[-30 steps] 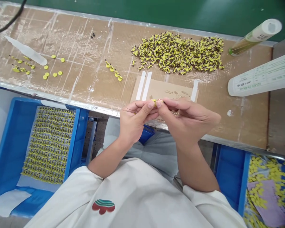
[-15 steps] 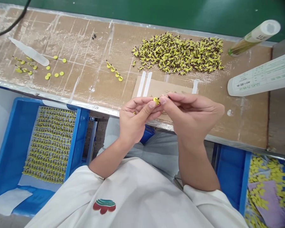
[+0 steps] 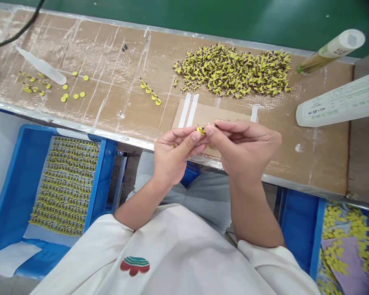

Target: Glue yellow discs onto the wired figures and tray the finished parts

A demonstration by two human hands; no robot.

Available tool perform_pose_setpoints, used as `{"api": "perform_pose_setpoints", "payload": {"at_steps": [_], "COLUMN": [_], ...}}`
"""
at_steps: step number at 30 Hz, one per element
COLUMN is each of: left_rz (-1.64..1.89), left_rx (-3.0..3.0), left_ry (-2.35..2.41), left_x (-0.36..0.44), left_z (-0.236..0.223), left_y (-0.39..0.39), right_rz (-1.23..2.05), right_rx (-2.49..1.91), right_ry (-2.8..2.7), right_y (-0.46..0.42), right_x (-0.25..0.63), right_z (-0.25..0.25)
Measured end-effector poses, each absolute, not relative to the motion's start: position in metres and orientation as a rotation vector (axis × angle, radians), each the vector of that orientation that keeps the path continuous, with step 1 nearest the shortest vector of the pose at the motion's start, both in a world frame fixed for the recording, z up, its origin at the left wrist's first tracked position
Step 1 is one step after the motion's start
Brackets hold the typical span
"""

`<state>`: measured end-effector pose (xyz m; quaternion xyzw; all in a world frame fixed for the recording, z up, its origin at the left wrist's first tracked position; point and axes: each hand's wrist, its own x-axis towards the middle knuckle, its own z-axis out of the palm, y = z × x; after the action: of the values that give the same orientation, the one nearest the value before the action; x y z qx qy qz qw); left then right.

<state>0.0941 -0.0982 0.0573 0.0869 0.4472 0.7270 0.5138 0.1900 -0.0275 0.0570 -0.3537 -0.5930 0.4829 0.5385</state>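
My left hand [image 3: 174, 155] and my right hand [image 3: 244, 147] meet over the near edge of the cardboard-covered bench [image 3: 117, 102]. Both pinch one small yellow part [image 3: 200, 130] between thumb and fingertips, and a dark tip shows just right of it. A second yellow speck shows inside my left palm. Beneath the hands lies a brown card [image 3: 212, 116] with white strips [image 3: 187, 110] taped to it. A large heap of yellow-and-dark parts [image 3: 233, 69] lies further back on the bench.
A blue bin [image 3: 15, 192] at lower left holds rows of yellow parts. Another blue bin [image 3: 298, 225] at lower right holds loose yellow discs and purple paper. Loose yellow discs [image 3: 70, 94], a clear plastic piece [image 3: 41, 65], a white tube [image 3: 332, 49] and a printed white roll [image 3: 341, 102] lie on the bench.
My hands stay together on the small yellow part, with only slight shifts of the fingers. The view has drifted a little.
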Motion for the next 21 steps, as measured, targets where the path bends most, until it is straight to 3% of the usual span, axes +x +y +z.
{"api": "perform_pose_setpoints", "payload": {"at_steps": [21], "left_rz": [1.799], "left_rx": [0.101], "left_ry": [0.973], "left_x": [0.073], "left_z": [0.052], "left_y": [-0.107], "right_rz": [1.013], "right_rx": [-0.838], "right_ry": [-1.411], "right_y": [-0.039], "right_x": [0.147], "right_z": [0.038]}}
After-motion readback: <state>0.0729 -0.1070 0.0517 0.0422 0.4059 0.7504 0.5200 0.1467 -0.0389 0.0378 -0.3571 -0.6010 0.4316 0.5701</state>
